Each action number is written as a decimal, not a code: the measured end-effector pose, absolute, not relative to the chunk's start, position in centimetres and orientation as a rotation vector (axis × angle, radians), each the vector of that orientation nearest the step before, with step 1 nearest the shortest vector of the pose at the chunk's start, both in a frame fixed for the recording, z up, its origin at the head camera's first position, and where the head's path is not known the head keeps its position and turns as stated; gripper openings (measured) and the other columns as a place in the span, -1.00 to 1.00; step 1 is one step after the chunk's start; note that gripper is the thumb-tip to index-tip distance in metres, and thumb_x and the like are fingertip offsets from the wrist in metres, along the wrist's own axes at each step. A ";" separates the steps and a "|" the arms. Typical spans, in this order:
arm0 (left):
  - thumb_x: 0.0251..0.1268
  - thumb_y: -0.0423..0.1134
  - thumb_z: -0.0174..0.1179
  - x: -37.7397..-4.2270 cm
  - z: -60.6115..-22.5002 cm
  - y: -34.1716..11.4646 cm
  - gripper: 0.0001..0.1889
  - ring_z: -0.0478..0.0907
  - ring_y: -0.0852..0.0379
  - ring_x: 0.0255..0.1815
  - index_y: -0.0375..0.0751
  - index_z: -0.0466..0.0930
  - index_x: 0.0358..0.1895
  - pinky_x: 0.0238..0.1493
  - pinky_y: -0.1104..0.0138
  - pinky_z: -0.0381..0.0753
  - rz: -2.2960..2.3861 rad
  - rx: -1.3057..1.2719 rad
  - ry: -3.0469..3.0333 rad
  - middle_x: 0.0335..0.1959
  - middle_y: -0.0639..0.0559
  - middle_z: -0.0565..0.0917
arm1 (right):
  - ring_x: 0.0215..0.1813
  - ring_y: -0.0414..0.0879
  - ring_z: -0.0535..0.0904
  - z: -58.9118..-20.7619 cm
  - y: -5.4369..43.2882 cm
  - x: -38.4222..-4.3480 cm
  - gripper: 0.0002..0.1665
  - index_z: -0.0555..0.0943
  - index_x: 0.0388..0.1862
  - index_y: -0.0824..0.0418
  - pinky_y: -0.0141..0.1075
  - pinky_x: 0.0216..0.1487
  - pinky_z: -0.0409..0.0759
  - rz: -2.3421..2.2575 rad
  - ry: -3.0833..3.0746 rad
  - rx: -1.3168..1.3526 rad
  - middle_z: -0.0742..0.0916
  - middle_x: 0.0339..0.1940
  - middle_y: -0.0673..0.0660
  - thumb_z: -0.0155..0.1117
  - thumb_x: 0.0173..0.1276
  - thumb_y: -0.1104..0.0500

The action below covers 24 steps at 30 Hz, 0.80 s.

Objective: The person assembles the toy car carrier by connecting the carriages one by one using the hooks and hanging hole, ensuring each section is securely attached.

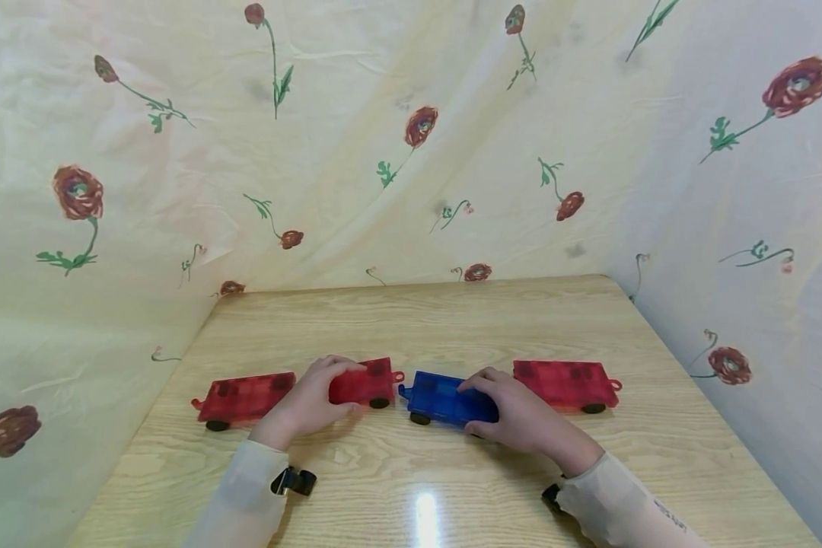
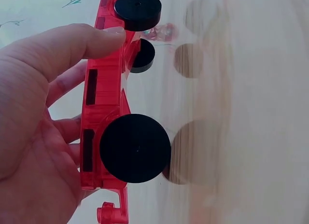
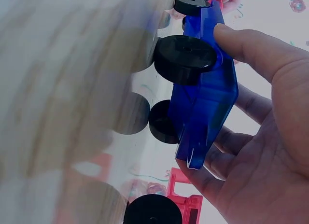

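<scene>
My left hand (image 1: 318, 396) grips a red see-through toy wagon (image 1: 366, 386) across its sides, thumb on the near side. In the left wrist view the red wagon's black wheel (image 2: 135, 148) and the hitch (image 2: 113, 214) at its end show. My right hand (image 1: 517, 415) holds a blue toy wagon (image 1: 441, 396) with the thumb on one side and fingers on the other, covering its right end. The blue wagon's hook (image 1: 404, 391) points left, close to the red wagon's ring (image 1: 399, 377). Black wheels (image 3: 186, 57) sit under the blue wagon at the tabletop.
Another red wagon (image 1: 253, 394) stands at the left, its hook outward, partly behind my left wrist. A further red wagon (image 1: 565, 383) is at the right, just beyond my right hand. The wood-grain table (image 1: 411, 316) meets a flowered cloth (image 1: 356, 152) at the back and sides.
</scene>
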<state>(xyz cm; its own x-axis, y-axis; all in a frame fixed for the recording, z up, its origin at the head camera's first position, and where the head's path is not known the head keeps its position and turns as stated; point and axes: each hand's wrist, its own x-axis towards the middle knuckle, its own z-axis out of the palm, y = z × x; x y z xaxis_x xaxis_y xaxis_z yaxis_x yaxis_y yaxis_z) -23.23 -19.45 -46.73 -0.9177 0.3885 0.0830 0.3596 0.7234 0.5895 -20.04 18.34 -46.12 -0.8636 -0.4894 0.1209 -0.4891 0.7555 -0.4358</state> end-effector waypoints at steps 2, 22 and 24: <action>0.25 -0.07 0.55 -23.2 -46.7 -19.4 -0.36 0.35 -0.03 0.45 0.22 0.56 0.40 0.37 -0.09 0.50 0.988 0.632 2.860 0.38 0.17 0.47 | 0.21 0.00 0.57 -46.1 18.4 -20.1 -0.39 0.66 0.28 -0.08 0.05 0.24 0.63 -0.746 2.939 -0.827 0.63 0.20 -0.02 0.63 0.27 -0.07; 0.25 -0.10 0.55 -23.1 -46.9 -18.8 -0.35 0.36 0.03 0.45 0.23 0.54 0.41 0.40 -0.06 0.47 1.019 0.699 2.818 0.36 0.23 0.46 | 0.23 -0.01 0.57 -46.5 18.9 -20.2 -0.40 0.67 0.26 -0.13 0.05 0.25 0.62 -0.777 2.943 -0.816 0.63 0.20 -0.03 0.63 0.25 -0.12; 0.26 -0.11 0.55 -23.0 -46.9 -18.8 -0.35 0.36 0.03 0.44 0.22 0.54 0.42 0.40 -0.05 0.47 1.012 0.706 2.820 0.35 0.24 0.46 | 0.22 0.00 0.56 -46.5 18.9 -20.2 -0.40 0.67 0.26 -0.13 0.06 0.24 0.63 -0.779 2.942 -0.814 0.63 0.20 -0.03 0.63 0.25 -0.12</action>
